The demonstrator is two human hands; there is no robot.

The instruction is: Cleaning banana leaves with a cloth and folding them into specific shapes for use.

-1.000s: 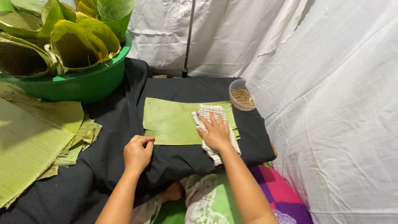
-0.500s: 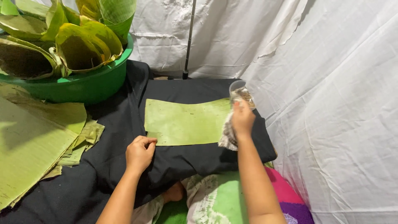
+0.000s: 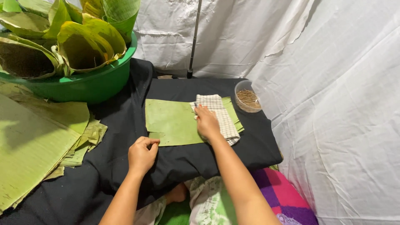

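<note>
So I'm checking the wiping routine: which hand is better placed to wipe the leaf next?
Probably the right hand: it lies on the checked cloth on the banana leaf. The left hand is curled at the leaf's near edge, apart from the cloth.

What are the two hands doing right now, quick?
Left hand: curled shut, pinching the near edge of the banana leaf.
Right hand: flat, pressing the checked cloth on the leaf.
</note>
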